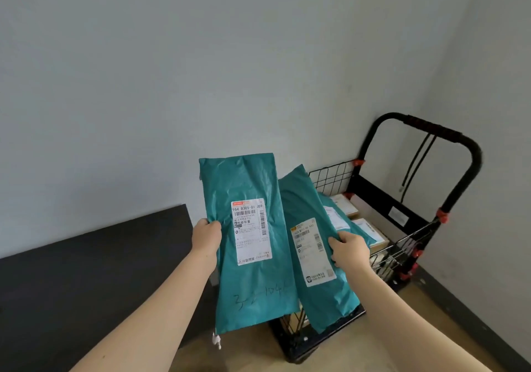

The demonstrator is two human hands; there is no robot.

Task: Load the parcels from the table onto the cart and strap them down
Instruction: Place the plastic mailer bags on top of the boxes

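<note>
My left hand (206,236) grips the left edge of a long teal mailer bag (247,285) with a white shipping label, held upright in front of me. My right hand (349,249) grips the right edge of a second teal mailer bag (301,205), tilted and partly behind the first, over the cart. The black wire-sided cart (330,177) stands on the floor at the right, with a looped black handle (431,126). Inside it lie cardboard boxes (370,229) and another teal parcel. Black straps (415,164) hang from the handle.
A black table (94,271) fills the lower left, beside the cart. Grey walls meet in a corner just behind the cart. Tan floor (402,328) shows at the lower right, with a dark skirting strip along the right wall.
</note>
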